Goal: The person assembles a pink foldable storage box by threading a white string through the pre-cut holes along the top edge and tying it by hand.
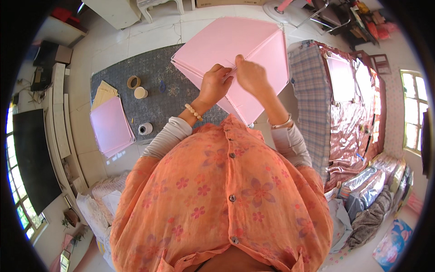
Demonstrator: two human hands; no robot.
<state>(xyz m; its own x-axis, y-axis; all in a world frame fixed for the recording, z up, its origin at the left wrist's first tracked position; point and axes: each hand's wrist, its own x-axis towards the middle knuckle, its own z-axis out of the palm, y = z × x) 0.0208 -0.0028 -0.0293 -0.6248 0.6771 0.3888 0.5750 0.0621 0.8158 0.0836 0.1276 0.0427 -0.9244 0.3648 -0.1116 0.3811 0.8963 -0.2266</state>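
A large pink board or stack of pink sheets lies across the right part of the table, its corner overhanging toward me. A line of small holes or stitches runs along the seam between its two faces. Above that seam my left hand is closed in a pinch, fingertips against the thumb. Right beside it, my right hand is curled closed with its thumb raised. Between the fingertips there seems to be something thin and pale, too small to name. Both hands are over the pink surface.
On the dark patterned tabletop are a brown tape roll, a cream roll, a white spool and a small blue object. Smaller pink sheets overhang its left edge. A checked-cloth-covered surface stands at right.
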